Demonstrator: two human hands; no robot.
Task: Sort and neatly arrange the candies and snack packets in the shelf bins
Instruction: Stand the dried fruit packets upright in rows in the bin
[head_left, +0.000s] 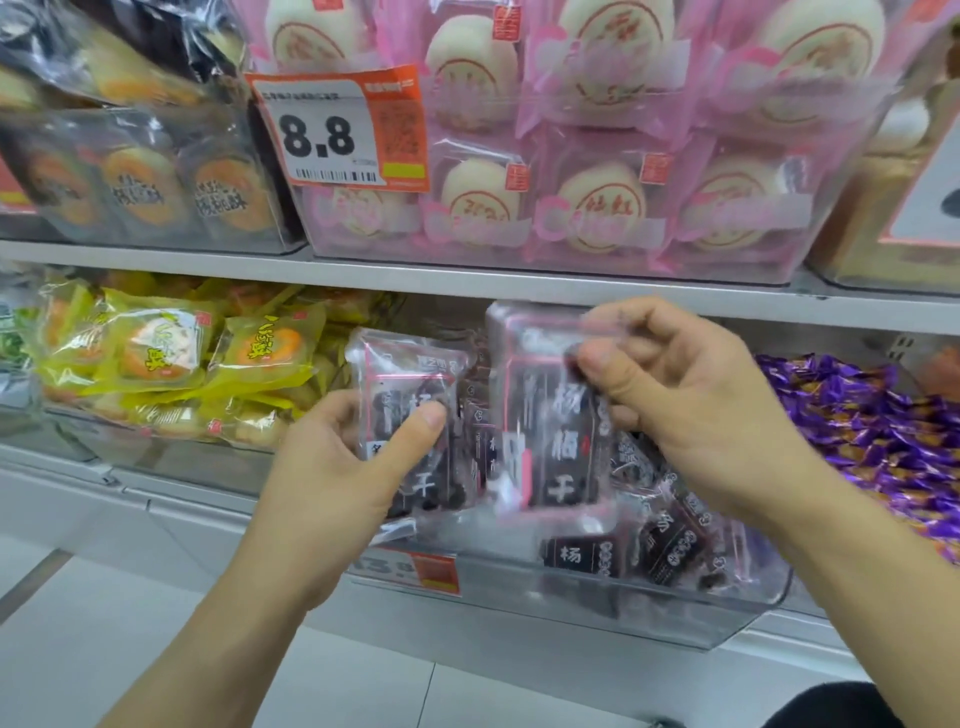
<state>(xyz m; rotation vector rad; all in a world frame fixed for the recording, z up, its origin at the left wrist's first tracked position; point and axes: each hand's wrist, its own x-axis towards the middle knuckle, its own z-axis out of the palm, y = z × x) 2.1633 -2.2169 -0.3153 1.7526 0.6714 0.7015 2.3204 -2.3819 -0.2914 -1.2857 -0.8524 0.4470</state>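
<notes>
My left hand (337, 467) grips a dark snack packet (402, 384) with white characters and a pink border, held upright, thumb across its front. My right hand (691, 395) pinches a second, matching dark packet (550, 457) by its top edge, just to the right of the first. Both packets hang over a clear plastic bin (727, 618) on the lower shelf. Several more of the same dark packets (670, 540) lie loosely inside that bin.
A bin of yellow pastry packets (156, 353) sits to the left, purple-wrapped candies (872, 431) to the right. The upper shelf holds pink bun packets (597, 197) behind an 8.8 price tag (332, 130), and dark walnut-cake packets (140, 187) at left. A grey shelf edge (467, 283) runs between the levels.
</notes>
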